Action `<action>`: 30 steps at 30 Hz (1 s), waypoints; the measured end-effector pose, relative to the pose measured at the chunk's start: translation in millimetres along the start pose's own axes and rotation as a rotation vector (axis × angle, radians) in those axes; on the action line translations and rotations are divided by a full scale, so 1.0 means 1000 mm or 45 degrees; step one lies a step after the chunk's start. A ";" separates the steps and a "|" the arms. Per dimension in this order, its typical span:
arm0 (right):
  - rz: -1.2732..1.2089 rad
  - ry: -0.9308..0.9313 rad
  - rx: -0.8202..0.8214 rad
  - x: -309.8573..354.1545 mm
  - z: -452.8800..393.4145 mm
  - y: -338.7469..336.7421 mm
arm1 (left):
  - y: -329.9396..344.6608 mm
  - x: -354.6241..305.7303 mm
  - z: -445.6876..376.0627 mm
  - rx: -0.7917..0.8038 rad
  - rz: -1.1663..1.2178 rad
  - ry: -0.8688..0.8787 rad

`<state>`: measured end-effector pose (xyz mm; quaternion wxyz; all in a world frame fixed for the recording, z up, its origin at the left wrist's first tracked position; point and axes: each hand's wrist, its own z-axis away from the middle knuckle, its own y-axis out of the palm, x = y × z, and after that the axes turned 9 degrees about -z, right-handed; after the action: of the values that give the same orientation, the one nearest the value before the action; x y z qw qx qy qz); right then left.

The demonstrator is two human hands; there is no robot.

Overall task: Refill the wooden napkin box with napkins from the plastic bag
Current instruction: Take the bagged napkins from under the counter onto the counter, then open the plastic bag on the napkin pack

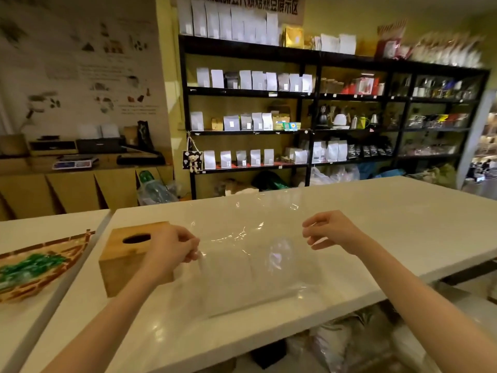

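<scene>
Plastic bag [242,254] pinched by left hand [172,247]; right hand [329,230] grip unclear.

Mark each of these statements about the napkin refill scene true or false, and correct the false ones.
1. The wooden napkin box stands to the left of the plastic bag. True.
2. The left hand pinches an edge of the plastic bag. True.
3. The napkin box lies tipped on its side. False: it stands upright, with its oval slot facing up.
4. The right hand rests inside the napkin box. False: it is raised over the right part of the bag, well away from the box.
5. A woven basket with green contents sits on the neighbouring table to the left. True.
6. The plastic bag is opaque black. False: it is clear, and white napkins show through it.
</scene>
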<state>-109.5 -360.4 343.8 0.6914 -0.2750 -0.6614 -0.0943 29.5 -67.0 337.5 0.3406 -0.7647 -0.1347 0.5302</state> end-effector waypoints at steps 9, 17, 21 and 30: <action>0.073 0.137 -0.284 -0.039 -0.063 0.028 | 0.050 0.019 -0.060 0.038 -0.650 0.081; 0.180 0.069 -0.311 -0.068 -0.102 0.041 | 0.074 0.024 -0.089 0.151 -1.016 0.049; 0.268 0.075 -0.250 -0.074 -0.118 0.040 | 0.077 0.022 -0.101 0.230 -1.221 0.011; 0.349 0.151 -0.070 -0.071 -0.141 0.025 | 0.108 -0.036 -0.138 0.388 -0.744 0.426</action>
<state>17.0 -428.1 272.1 0.7279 -0.3753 -0.5729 -0.0331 123.0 -218.9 320.1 0.6049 -0.7105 -0.2094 0.2923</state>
